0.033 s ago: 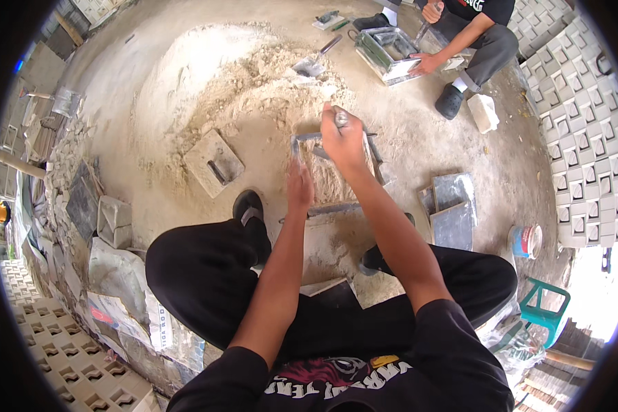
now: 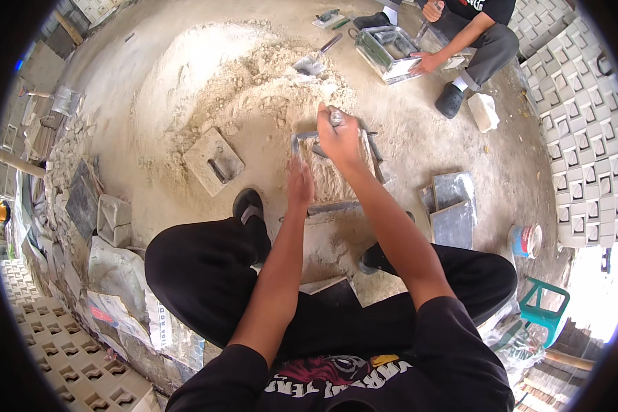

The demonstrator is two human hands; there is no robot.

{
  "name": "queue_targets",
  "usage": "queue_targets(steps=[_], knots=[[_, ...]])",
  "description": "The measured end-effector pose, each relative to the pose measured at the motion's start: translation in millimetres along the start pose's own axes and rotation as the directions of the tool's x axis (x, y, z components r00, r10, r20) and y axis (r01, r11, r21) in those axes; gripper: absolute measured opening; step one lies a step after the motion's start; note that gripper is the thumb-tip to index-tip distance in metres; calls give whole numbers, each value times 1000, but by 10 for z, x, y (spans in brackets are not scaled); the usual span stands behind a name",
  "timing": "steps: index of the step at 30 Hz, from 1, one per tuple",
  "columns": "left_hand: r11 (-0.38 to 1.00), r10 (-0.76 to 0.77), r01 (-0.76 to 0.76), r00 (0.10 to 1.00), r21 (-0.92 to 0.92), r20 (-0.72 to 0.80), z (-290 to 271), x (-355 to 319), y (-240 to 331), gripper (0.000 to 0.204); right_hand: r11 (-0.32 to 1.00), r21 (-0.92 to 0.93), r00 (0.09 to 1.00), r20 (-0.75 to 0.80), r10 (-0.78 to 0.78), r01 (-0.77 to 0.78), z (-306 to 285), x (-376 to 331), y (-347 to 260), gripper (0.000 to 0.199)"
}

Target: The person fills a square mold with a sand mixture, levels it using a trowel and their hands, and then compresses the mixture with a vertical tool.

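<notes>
Nearest you, a dark board (image 2: 338,293) lies on the floor (image 2: 266,175); farther out, dark slabs (image 2: 453,223) lie to the right. The rectangular frame (image 2: 334,207) rests straight ahead of you, with pale, crumbly material (image 2: 328,187) inside its 4 sides. Your left grip (image 2: 300,184) lies along the frame's left bar; blur leaves unclear whether its fingers close on the metal. A handled board (image 2: 202,162) lies well to the left. Your right grip (image 2: 340,139), above the frame's far part, is clenched around a grey hand tool (image 2: 318,149), mostly covered by your fist. The step in hand appears to be working the material within the frame; the next stroke calls for a steady frame and a firm hold, clear of the bars. Beyond lie a pale heap (image 2: 213,75), a trowel (image 2: 309,66) at its edge, and 1 co-worker (image 2: 468,42) beside a box-like mould (image 2: 399,71).
</notes>
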State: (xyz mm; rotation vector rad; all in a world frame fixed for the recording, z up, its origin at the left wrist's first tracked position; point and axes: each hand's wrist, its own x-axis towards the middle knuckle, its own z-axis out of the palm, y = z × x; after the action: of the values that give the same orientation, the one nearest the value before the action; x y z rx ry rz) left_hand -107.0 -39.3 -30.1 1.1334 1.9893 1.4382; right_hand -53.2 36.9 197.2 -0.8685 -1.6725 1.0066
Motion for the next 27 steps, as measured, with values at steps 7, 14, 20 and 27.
queue_targets(steps=[7,14,20,27], knots=[[993,-117,119,991,-17,61,-71,-18,42,57,999,14,999,1,37,-37,103,81,44,36],[988,-138,140,990,-62,31,-18,71,-62,57,999,5,999,32,38,-39,297,110,-64,38],[987,-124,121,992,-110,-20,-65,140,-87,51,998,6,998,-8,68,-68,339,255,-159,41],[971,-195,198,980,-132,35,-44,160,-110,59,994,-69,996,21,88,-87,337,421,-30,39]])
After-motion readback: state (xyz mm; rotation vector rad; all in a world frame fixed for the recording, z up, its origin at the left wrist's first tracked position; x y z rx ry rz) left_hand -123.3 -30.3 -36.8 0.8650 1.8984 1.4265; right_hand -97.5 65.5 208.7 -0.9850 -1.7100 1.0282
